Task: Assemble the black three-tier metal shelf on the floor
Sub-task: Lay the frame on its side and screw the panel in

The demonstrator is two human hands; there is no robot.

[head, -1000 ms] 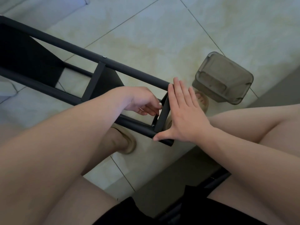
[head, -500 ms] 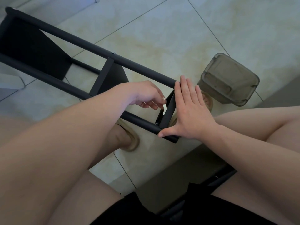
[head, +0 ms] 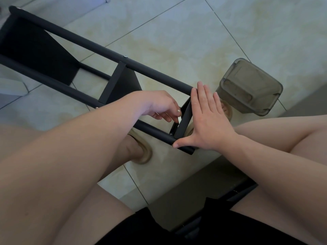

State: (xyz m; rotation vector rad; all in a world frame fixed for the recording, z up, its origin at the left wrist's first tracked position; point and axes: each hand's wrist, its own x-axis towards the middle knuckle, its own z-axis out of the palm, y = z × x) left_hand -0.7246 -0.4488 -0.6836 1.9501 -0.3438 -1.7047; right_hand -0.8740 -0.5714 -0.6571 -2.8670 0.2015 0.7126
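Note:
The black metal shelf lies on its side on the tiled floor, its upper pole [head: 99,48] and lower pole [head: 53,80] running from far left toward me. A middle tier [head: 113,82] and a far tier [head: 31,50] sit between the poles. My right hand [head: 207,121] presses flat against the outer face of the end tier [head: 184,119], its thumb on the lower pole's end. My left hand [head: 157,105] reaches inside the frame, fingers curled, with the fingertips at that tier's inner face by the corner bracket. Whether the fingertips pinch anything is hidden.
A grey translucent plastic container [head: 251,85] stands on the floor just right of the shelf end. My sandalled feet [head: 143,149] are under the frame. A grey mat [head: 194,188] and further black tube parts [head: 238,191] lie near my lap. A white object [head: 10,85] is at the left edge.
My left hand's fingers shifted from under the end tier's corner up toward its inner face. My right hand kept pressing flat on the tier.

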